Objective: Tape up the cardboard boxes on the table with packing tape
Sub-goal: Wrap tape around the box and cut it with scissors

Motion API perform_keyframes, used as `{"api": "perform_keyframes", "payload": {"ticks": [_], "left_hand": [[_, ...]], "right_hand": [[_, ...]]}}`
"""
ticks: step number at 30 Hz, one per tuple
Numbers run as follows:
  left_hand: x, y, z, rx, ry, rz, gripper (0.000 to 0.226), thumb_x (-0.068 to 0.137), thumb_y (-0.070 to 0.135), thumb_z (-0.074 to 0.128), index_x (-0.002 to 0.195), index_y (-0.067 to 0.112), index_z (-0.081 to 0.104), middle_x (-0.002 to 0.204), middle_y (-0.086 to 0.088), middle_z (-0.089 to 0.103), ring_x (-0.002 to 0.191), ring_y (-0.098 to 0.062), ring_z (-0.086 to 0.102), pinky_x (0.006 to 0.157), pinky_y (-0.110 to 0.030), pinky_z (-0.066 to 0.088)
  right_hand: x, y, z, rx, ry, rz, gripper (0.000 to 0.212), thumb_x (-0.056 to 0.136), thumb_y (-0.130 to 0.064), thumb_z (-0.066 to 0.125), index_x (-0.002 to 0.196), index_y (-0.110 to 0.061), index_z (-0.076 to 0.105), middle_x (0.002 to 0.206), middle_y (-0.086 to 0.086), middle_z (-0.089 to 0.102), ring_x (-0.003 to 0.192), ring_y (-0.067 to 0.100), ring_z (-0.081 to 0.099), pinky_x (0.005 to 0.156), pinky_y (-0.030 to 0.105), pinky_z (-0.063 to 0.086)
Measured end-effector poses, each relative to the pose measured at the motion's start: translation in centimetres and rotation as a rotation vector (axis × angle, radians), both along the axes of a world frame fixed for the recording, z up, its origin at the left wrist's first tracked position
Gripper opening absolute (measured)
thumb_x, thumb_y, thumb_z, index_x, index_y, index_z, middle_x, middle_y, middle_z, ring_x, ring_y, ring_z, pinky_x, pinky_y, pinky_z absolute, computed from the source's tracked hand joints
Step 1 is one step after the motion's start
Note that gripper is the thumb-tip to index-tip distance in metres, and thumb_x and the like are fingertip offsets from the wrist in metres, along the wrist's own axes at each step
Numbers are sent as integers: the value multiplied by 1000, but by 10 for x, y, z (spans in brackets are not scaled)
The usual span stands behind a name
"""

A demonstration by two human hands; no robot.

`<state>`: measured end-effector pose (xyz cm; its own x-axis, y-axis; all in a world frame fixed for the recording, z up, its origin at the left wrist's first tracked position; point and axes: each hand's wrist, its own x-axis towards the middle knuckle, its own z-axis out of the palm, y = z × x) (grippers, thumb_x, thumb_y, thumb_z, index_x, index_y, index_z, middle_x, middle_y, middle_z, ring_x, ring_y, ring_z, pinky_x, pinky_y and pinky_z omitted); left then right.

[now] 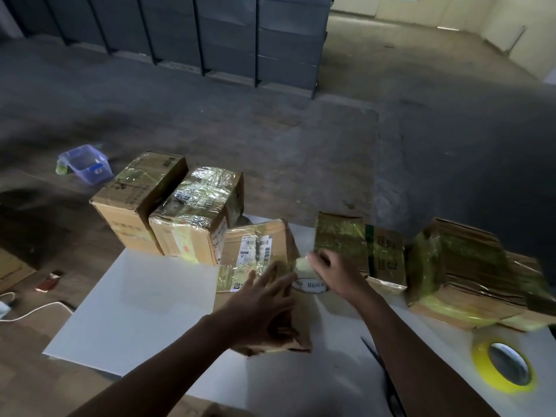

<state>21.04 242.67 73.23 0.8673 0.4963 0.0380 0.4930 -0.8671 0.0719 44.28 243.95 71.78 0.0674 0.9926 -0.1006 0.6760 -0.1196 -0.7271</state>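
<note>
Sealing the middle cardboard box (255,251) on the desk (135,311): the left hand (264,305) rests on it, fingers (270,276) spread open; the right hand (334,275) pinches the loose end of the packing tape roll (310,286). Next, probably, pull tape across the seam.

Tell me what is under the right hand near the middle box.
A tape roll, core printed "Made in", beside the middle box. The right hand pinches its loose tape end and covers the roll's right side.

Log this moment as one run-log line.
step: taping middle box | left hand: on box, fingers spread | right hand: pinching tape end above roll | spare yellow roll: far right
</note>
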Motion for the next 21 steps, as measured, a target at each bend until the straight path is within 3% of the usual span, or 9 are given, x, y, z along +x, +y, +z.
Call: {"api": "perform_keyframes", "payload": {"ticks": [3, 10, 13, 15, 18, 21], "left_hand": [[-15, -8, -6, -21, -168, 67, 62, 77, 69, 51, 120, 23, 55, 152, -14, 34, 139, -47, 25, 94, -66, 44], [-35, -5, -10, 59, -266, 65, 62, 77, 69, 58, 112, 19, 60, 141, -18, 47, 131, -49, 38, 84, -57, 55], [-36, -6, -15, 81, -318, 54, 59, 78, 68, 58, 113, 20, 55, 137, -18, 51, 129, -50, 40, 83, -58, 54], [-41, -7, -19, 77, -309, 48, 61, 78, 69, 59, 116, 22, 50, 137, -18, 51, 130, -50, 39, 84, -59, 53], [-52, -6, -25, 101, -296, 46, 65, 78, 72, 57, 120, 24, 47, 141, -18, 47, 136, -50, 31, 91, -60, 49], [-60, -11, -39, 88, -408, 30, 63, 81, 70, 55, 118, 19, 49, 144, -18, 41, 145, -38, 17, 100, -58, 40]], "right_hand": [[-15, 8, 19, 90, 50, 17, 42, 90, -60, 43, 65, -29, 53, 52, -15, 53, 45, 0, 47, 46, 13, 34], [-37, 12, 26, 137, -34, 62, 42, 84, -69, 38, 58, -40, 54, 49, -18, 51, 45, 1, 47, 45, 13, 34], [-36, 16, 23, 150, -72, 51, 46, 85, -64, 43, 55, -30, 52, 44, -10, 46, 40, 4, 41, 41, 17, 27], [-29, 15, 16, 123, -137, 53, 48, 88, -54, 50, 52, -23, 44, 44, -8, 38, 41, 6, 35, 46, 26, 28], [-31, 12, 11, 84, -191, 67, 48, 90, -52, 50, 54, -22, 41, 47, -9, 35, 41, 7, 33, 46, 25, 27], [-42, 13, 14, 108, -184, 79, 49, 91, -50, 48, 52, -22, 37, 45, -9, 31, 39, 6, 31, 43, 23, 22]]}}
